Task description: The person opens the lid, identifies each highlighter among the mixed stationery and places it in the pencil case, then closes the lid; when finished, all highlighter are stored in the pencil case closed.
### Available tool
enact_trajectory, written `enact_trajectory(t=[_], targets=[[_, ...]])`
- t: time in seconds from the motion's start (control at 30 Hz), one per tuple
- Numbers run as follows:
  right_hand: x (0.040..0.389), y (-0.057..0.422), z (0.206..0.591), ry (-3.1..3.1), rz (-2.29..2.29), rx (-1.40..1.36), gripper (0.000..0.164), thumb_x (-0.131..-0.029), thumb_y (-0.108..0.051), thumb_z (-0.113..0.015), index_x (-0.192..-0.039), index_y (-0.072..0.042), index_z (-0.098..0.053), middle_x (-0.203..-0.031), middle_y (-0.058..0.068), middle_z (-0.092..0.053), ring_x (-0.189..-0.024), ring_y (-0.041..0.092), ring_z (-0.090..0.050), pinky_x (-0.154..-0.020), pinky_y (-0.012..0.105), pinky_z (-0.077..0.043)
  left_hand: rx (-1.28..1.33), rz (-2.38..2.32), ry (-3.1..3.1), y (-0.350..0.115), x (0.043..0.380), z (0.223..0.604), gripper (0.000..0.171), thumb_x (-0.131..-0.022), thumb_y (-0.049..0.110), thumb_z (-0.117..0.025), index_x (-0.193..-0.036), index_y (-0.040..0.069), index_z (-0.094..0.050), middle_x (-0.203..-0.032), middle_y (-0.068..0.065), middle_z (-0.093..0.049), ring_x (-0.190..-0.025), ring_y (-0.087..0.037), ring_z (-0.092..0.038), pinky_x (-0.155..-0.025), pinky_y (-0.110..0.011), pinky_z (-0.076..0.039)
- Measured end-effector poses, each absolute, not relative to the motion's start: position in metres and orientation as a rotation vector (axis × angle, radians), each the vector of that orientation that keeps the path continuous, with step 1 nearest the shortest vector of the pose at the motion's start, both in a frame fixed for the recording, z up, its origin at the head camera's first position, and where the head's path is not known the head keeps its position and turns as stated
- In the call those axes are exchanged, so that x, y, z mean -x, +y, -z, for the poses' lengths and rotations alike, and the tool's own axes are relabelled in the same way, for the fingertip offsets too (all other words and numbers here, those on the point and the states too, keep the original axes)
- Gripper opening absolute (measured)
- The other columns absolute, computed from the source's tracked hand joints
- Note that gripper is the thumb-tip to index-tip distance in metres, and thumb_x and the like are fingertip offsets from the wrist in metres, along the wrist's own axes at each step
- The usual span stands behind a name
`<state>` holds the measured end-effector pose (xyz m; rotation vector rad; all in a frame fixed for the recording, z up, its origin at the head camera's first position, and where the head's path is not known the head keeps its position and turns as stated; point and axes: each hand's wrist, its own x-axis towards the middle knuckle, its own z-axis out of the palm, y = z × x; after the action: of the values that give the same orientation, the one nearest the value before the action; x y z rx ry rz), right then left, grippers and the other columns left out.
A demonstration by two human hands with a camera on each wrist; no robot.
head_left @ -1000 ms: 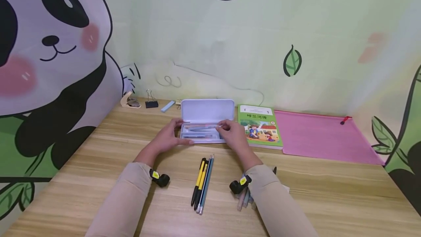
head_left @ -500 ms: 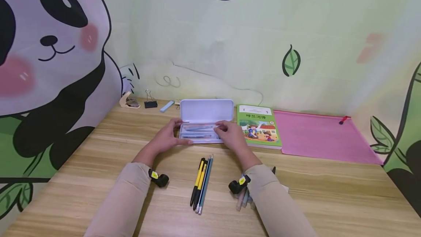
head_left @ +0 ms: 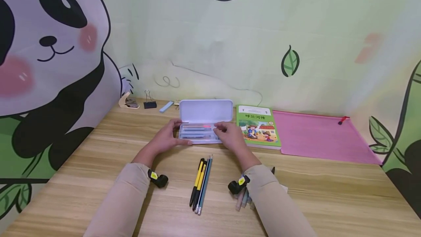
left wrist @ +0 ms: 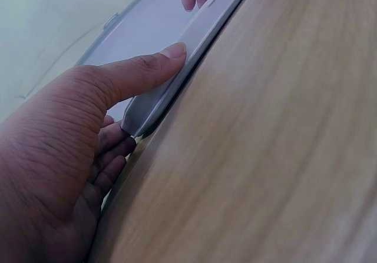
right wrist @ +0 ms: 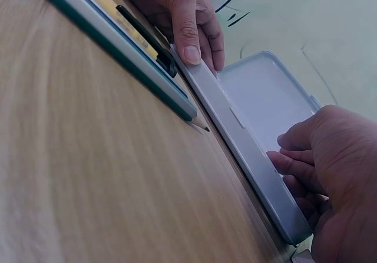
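A white pencil case (head_left: pixel 205 111) stands on the table with its lid raised, several slim pens (head_left: pixel 196 127) lying lengthwise inside. My left hand (head_left: pixel 166 134) grips its left end, thumb on the front wall and fingers around the side, as the left wrist view shows. At the other end is my right hand (head_left: pixel 231 136), fingers bent into the case by the pens' ends. In the right wrist view the right thumb (right wrist: pixel 294 136) and forefinger sit close together behind the front wall; I cannot tell whether they pinch a pen.
Yellow-and-black pens (head_left: pixel 198 182) and blue-green pencils (head_left: pixel 206 184) lie in front of the case. More pens (head_left: pixel 241 200) are partly under the right forearm. Behind are a stapler (head_left: pixel 129 101), binder clip (head_left: pixel 150 104), blue stick (head_left: pixel 166 106), green book (head_left: pixel 258 127) and pink pouch (head_left: pixel 322 134).
The pen by my right fingers has gone from slanting to lying flat along the case, a reddish part now showing. My left hand has kept its hold on the case.
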<state>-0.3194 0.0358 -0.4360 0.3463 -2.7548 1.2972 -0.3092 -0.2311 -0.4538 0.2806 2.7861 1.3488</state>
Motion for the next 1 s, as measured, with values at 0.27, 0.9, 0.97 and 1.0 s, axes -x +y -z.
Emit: enact_trajectory(t=[0.27, 0.9, 0.97, 1.0], targets=[[0.320, 0.037, 0.434, -2.736, -1.320, -0.338, 0.028, -0.098, -0.025, -0.065, -0.120, -0.011, -0.072, -0.106, 0.006, -0.071, -0.098, 0.022, -0.063, -0.087, 0.039, -0.054, -0.293, -1.358, 2.785, -0.230, 0.310, 0.451, 0.108, -0.068, 0.051, -0.090, -0.151, 0.014, -0.033, -0.146, -0.009, -0.048, -0.137, -0.031, -0.043, -0.118, -0.053, -0.026], [0.253, 0.099, 0.394, -2.749, -1.253, -1.377, 0.028, -0.099, -0.013, -0.058, -0.125, -0.013, -0.066, -0.122, -0.003, -0.067, -0.120, 0.022, -0.060, -0.105, 0.050, -0.046, -0.294, -1.389, 2.773, -0.231, 0.311, 0.457, 0.113, -0.064, 0.056, -0.090, -0.152, 0.015, -0.033, -0.149, -0.010, -0.046, -0.140, -0.033, -0.040, -0.119, -0.056, -0.024], [0.251, 0.121, 0.404, -2.784, -1.225, -1.379, 0.027, -0.099, -0.010, -0.058, -0.125, -0.014, -0.066, -0.121, -0.004, -0.068, -0.118, 0.021, -0.060, -0.103, 0.050, -0.047, -0.293, -1.375, 2.778, -0.231, 0.311, 0.457, 0.113, -0.065, 0.055, -0.090, -0.153, 0.014, -0.032, -0.150, -0.011, -0.045, -0.141, -0.034, -0.039, -0.119, -0.056, -0.024], [0.251, 0.131, 0.408, -2.802, -1.235, -1.364, 0.028, -0.098, -0.007, -0.058, -0.124, -0.014, -0.066, -0.121, -0.004, -0.068, -0.116, 0.021, -0.060, -0.100, 0.049, -0.049, -0.289, -1.368, 2.781, -0.231, 0.311, 0.457, 0.113, -0.065, 0.055, -0.090, -0.153, 0.014, -0.032, -0.150, -0.011, -0.045, -0.141, -0.034, -0.039, -0.119, -0.056, -0.024]])
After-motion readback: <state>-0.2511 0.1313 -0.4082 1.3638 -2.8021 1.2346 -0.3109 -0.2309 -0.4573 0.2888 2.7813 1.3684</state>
